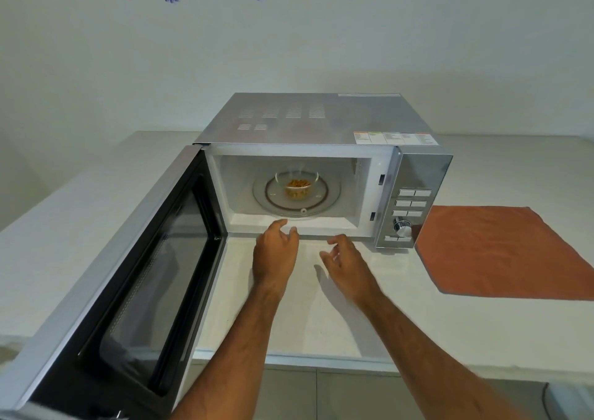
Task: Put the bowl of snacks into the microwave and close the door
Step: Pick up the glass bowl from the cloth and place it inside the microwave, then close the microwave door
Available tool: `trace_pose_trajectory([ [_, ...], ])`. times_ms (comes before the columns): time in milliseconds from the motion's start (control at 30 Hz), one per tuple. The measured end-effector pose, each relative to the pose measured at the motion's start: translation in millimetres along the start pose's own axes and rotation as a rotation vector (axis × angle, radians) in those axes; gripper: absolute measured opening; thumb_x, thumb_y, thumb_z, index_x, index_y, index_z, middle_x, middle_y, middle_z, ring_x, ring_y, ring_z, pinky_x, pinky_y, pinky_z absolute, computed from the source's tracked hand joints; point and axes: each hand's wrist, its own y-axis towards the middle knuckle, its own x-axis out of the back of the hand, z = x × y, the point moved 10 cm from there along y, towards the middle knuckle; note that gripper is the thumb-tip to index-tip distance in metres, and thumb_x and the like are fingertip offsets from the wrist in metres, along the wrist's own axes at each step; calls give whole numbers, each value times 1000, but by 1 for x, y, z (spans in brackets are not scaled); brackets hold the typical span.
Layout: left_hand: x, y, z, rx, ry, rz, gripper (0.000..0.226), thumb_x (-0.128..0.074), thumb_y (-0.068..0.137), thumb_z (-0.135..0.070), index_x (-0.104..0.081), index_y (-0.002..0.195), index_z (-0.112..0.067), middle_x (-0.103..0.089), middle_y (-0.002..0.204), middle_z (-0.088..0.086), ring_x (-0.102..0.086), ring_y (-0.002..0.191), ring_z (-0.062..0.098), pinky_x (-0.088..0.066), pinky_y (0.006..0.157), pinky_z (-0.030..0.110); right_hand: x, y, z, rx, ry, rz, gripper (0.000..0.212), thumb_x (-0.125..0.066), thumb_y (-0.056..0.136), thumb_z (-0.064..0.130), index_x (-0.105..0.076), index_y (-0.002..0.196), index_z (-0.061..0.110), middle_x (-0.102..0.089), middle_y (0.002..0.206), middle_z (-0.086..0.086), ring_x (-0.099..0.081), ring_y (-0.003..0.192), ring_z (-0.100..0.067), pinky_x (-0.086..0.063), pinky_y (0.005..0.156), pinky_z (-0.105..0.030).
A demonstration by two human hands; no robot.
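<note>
A silver microwave [321, 123] stands on the white counter with its door [128, 275] swung wide to the left. Inside, a clear glass bowl of orange-brown snacks [297, 185] rests on the middle of the glass turntable [331, 194]. Just outside the cavity's front sill, my left hand [276, 252] hovers with fingers apart and nothing in it. My right hand [345, 262] is beside it, a little nearer to me, also empty with fingers spread. Neither hand touches the bowl or the door.
An orange-brown cloth mat [501, 255] lies on the counter [321, 316] right of the microwave. The control panel with buttons and a knob [401, 226] is on the microwave's right front. The counter's front edge runs just below my forearms.
</note>
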Motion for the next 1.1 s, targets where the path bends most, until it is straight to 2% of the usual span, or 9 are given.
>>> trace_pose_trajectory([
  [100, 2, -22, 0, -43, 52, 51, 38, -62, 104, -38, -65, 138, -22, -74, 121, 1, -69, 104, 18, -57, 84, 24, 6, -22, -10, 65, -294, -48, 32, -54, 100, 44, -55, 126, 25, -63, 126, 1, -60, 116, -23, -44, 102, -47],
  [200, 1, -45, -5, -66, 40, 125, 30, -64, 103, -39, -67, 130, -26, -68, 115, -9, -62, 97, 7, -41, 69, 6, 12, -42, -19, 95, -498, -88, 37, -51, 98, 49, -57, 124, 24, -63, 124, 0, -60, 114, -24, -45, 97, -46],
  [300, 0, -66, -15, -123, 2, 211, 22, -64, 103, -37, -67, 123, -32, -64, 114, -15, -63, 101, 7, -46, 74, 8, 18, -62, -25, 119, -564, -116, 38, -47, 98, 51, -57, 121, 23, -61, 121, 1, -59, 112, -23, -43, 98, -43],
  [367, 1, -79, -25, -170, 6, 263, 20, -63, 102, -38, -66, 122, -35, -62, 112, -20, -61, 109, 8, -52, 84, 15, 16, -69, -32, 101, -585, -87, 49, -39, 100, 56, -53, 130, 21, -60, 134, -1, -56, 125, -24, -42, 107, -42],
  [400, 1, -85, -30, -191, 10, 284, 20, -63, 102, -38, -66, 122, -36, -61, 112, -22, -60, 111, 6, -52, 87, 18, 11, -71, -38, 73, -588, -42, 60, -33, 101, 59, -48, 142, 18, -53, 149, -5, -48, 139, -25, -37, 117, -43],
  [467, 7, -97, -44, -232, 10, 315, 20, -62, 102, -39, -66, 122, -36, -62, 114, -23, -58, 113, 3, -51, 90, 19, 0, -76, -47, 14, -587, 69, 77, -23, 103, 64, -24, 161, 14, -21, 172, -7, -19, 159, -26, -16, 130, -46],
  [567, 21, -115, -71, -298, -3, 348, 21, -61, 103, -41, -67, 122, -35, -63, 117, -22, -57, 115, 1, -52, 94, 21, -8, -79, -50, -13, -620, 141, 86, -11, 101, 68, -2, 165, 13, 2, 175, -7, 2, 162, -25, -1, 131, -47],
  [867, 105, -146, -156, -468, -44, 295, 22, -60, 104, -42, -69, 121, -31, -65, 119, -19, -57, 115, 0, -54, 97, 29, -9, -78, -51, -13, -671, 119, 86, -15, 101, 68, -6, 165, 12, -2, 175, -7, -2, 162, -25, -2, 131, -47],
  [1100, 183, -169, -209, -593, -88, 228, 19, -64, 103, -37, -73, 116, -25, -68, 106, -18, -60, 105, -5, -44, 83, 5, -9, -78, -53, 2, -688, 108, 86, -15, 100, 68, -8, 165, 12, -5, 175, -7, -5, 162, -25, -6, 131, -46],
])
